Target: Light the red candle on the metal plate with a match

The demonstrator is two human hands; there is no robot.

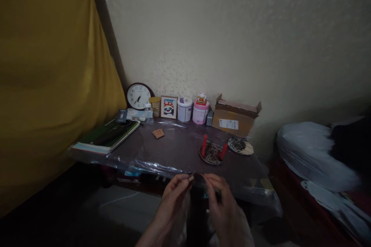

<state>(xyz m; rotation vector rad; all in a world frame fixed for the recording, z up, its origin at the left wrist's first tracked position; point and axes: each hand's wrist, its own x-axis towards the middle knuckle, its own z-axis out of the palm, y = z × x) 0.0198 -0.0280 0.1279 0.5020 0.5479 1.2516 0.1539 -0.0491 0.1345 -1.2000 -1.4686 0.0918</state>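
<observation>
Near the front edge of the table, my left hand (177, 190) pinches a small flat tan piece (191, 178) between thumb and fingers; it may be a striking card, but its kind is not clear. Close beside it, my right hand (218, 193) pinches a thin matchstick (202, 176), mostly hidden by the fingers. The two hands are apart by a small gap. Beyond them a dark-filled plate (213, 161) bears a taller red candle (204, 146) and a shorter red candle (224, 151), both upright and unlit. To its right, a dish (241, 152) holds many dark-headed matchsticks (245, 148).
Small brown cards (158, 134) lie on the plastic-covered table (174, 146). Books (108, 139) lie at the left. Along the wall stand a clock (139, 96), a framed panda picture (169, 107), a white tin (184, 110), a pink tin (200, 114) and a cardboard box (234, 117).
</observation>
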